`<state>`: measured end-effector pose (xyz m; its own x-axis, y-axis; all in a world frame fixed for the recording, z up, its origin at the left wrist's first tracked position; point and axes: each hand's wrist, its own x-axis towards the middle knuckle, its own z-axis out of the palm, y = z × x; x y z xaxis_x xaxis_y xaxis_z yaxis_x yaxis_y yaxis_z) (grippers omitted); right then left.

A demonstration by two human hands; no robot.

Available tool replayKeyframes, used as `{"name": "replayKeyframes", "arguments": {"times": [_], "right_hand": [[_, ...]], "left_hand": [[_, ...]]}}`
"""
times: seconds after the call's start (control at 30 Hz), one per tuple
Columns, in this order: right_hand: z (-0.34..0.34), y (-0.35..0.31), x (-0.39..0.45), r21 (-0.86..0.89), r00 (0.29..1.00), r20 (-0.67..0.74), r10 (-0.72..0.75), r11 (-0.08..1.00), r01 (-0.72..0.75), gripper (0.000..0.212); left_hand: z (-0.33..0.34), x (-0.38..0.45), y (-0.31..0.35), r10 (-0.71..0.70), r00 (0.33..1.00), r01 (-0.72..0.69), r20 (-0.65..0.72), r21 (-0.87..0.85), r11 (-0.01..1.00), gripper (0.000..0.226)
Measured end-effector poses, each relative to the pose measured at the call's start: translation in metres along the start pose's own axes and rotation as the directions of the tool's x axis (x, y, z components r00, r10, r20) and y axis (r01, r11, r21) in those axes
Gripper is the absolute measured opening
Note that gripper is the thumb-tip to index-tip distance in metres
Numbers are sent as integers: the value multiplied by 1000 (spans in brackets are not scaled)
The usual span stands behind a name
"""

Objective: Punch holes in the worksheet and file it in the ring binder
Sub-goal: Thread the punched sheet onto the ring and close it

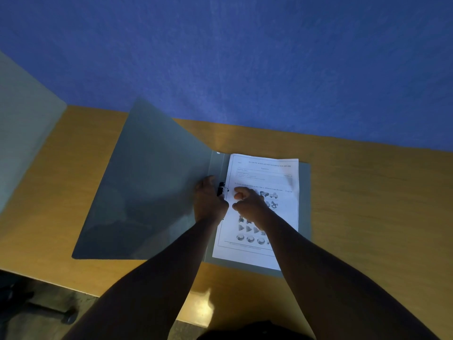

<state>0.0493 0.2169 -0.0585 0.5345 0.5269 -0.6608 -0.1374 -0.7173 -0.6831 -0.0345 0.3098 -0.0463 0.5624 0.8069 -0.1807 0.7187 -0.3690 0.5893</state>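
Head view, item one: worksheet [263,212] lying inside the open ring binder [152,192] on the desk [367,204], my right hand [250,204] curled and pressing it flat, my left hand [210,202] gripping the black clip mechanism [221,190], apparently to fasten it.

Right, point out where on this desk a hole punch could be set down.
Bare wood lies right of the binder, out to the desk edge, and in a strip left of its open cover. The middle is crowded: both hands, left hand and right hand, work at the clip beside the worksheet.
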Motion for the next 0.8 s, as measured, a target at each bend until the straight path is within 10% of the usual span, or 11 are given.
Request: {"name": "replayKeyframes", "arguments": {"times": [0.8], "right_hand": [[-7, -10, -9, -107, 999, 32, -34, 994, 37, 44]], "left_hand": [[-16, 3, 13, 10, 999, -13, 37, 104, 994, 44]]}}
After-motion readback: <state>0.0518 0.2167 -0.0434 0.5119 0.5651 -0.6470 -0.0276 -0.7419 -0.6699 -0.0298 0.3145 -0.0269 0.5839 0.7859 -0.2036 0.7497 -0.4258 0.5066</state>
